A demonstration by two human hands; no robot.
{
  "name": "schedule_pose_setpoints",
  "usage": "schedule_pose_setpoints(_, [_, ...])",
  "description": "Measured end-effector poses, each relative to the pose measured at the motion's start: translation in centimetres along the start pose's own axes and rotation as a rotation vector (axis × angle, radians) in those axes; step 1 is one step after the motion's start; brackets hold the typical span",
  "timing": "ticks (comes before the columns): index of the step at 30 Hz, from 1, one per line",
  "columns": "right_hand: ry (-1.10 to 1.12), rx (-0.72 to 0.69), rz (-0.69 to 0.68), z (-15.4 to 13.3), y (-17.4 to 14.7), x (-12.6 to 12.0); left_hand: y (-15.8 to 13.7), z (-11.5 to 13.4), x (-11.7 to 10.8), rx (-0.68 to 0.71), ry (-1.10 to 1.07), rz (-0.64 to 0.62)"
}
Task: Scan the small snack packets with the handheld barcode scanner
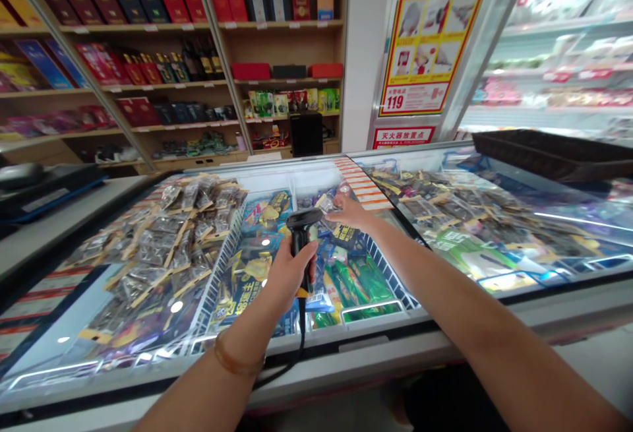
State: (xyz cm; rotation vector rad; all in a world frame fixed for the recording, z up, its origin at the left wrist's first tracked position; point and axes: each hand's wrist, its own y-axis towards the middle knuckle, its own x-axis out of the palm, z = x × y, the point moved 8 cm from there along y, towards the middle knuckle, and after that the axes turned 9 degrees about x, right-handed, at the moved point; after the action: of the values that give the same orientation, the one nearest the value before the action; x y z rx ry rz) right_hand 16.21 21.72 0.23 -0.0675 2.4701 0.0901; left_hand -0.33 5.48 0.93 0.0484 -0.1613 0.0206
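Note:
My left hand (pixel 289 274) grips the handle of a black barcode scanner (pixel 302 224), whose cable hangs down over the freezer's front edge. The scanner head points toward a small clear-wrapped packet (pixel 330 203) that my right hand (pixel 352 212) holds just beyond it, above the open middle section of a chest freezer (pixel 376 339). Below both hands lie wire baskets (pixel 225 254) with blue, yellow and green frozen packs. A bracelet sits on my left wrist.
Glass lids cover the freezer's left and right sections, over heaps of silvery packets (pixel 168 234). A black tray (pixel 548 152) rests on the right lid. Wooden shelves (pixel 277 24) of boxed goods stand behind, a chilled display (pixel 558 62) at right, a counter (pixel 54 221) at left.

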Motion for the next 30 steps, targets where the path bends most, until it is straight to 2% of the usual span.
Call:
schedule_pose_setpoints(7, [0.743,0.002,-0.108,0.7,-0.2,-0.7,-0.5,-0.6,0.8,-0.009,0.083,-0.080])
schedule_pose_setpoints(10, [0.891,0.102,-0.041,1.8,0.1,-1.0,-0.8,-0.5,1.2,0.021,0.140,-0.118])
schedule_pose_setpoints(13, [0.914,0.143,0.003,2.3,0.2,-1.1,-1.0,-0.1,1.6,0.055,0.206,-0.158])
schedule_pose_setpoints(18, [0.816,0.018,-0.026,1.4,-0.1,-0.9,-1.3,0.1,2.0,0.070,0.304,-0.202])
schedule_pose_setpoints(30, [0.876,0.003,0.018,1.3,0.1,-0.6,-1.4,-0.3,2.5,0.058,0.336,-0.238])
